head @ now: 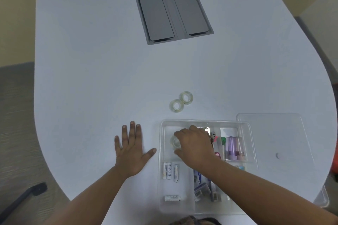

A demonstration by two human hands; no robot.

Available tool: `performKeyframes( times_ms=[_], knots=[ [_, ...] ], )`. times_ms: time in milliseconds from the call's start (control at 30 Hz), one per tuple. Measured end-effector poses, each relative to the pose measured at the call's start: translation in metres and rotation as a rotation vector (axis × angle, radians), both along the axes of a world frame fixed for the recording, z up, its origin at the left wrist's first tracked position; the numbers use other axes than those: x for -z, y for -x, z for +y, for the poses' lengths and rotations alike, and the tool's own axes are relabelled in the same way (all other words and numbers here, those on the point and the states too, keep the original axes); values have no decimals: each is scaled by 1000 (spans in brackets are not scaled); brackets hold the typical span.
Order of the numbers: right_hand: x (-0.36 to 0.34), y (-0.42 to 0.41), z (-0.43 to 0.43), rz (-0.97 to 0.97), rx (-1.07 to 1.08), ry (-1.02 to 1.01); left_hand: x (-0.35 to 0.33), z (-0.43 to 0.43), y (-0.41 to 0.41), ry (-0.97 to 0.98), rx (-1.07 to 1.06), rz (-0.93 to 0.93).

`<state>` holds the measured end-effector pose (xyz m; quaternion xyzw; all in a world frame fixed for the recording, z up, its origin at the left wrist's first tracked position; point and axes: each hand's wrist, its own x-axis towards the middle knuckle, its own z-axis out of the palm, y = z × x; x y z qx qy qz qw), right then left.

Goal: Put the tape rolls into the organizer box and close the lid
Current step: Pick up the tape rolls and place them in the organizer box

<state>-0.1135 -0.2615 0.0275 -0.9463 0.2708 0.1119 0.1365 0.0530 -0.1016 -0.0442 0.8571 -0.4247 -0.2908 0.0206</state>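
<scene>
Landmark for all positions: the clear organizer box (253,144), which sits at the near edge of the white table (91,60).

Risks, as judged from this moment:
- The tape roll (174,143) under your right hand (195,147) is clear plastic in a clear compartment. If you release it on edge or against a divider it may roll or sit proud of the rim, and the lid would then fail to seat.
- Two more tape rolls (181,102) lie flat on the table just beyond the box's far-left corner, touching each other. Picking one could drag or nudge the other; both are hard to see against the pale surface.
- The lid (270,133) lies on the right side of the box, partly tucked behind its far-right corner. Your right forearm crosses over the box's near compartments; a careless sweep could knock the batteries (170,171) or shift the box.

Hands:
- Right hand: inside the box's far-left compartment, fingers curled down narrowly around the roll, thumb and fingertips on its rim. Whether the roll already rests on the floor of the compartment you cannot tell.
- Left hand (130,150): spread wide and flat on the table just left of the box, holding nothing, not touching the box.

Status: one roll at the box, two outside, lid off.
</scene>
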Motion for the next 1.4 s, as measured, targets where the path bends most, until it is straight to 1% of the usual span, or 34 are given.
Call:
performKeyframes(
  times_ms=[67, 200, 267, 367, 467, 533, 600, 667, 733, 967, 1167, 1267, 1400],
  knots=[
    [-2, 2, 0, -46, 12, -15, 2, 0, 0, 15, -2, -6],
    [-9, 15, -5, -290, 95, 18, 2, 1, 2, 39, -13, -20],
    [-8, 25, -10, -371, 141, 21, 0, 1, 2, 62, -22, -12],
    [-1, 44, -17, -373, 201, 24, -8, -3, 3, 113, -80, 22],
    [8, 59, -21, -324, 235, 49, -28, -24, 1, 312, -245, 38],
    [14, 67, -24, -304, 222, 52, -47, -49, -2, 430, -334, 135],
    [20, 72, -25, -295, 189, 40, -64, -79, 0, 477, -351, 237],
    [25, 74, -25, -304, 174, 33, -75, -110, 4, 456, -300, 274],
    [29, 75, -25, -319, 176, 32, -78, -137, 9, 398, -234, 272],
    [36, 76, -26, -339, 176, 15, -71, -183, 12, 164, -129, 108],
    [37, 77, -27, -322, 184, 3, -64, -188, 11, 63, -10, -45],
    [35, 76, -26, -320, 185, -5, -68, -187, 7, 73, 33, -87],
    [36, 76, -27, -316, 189, -11, -82, -175, 2, 244, -43, 9]
  ],
)
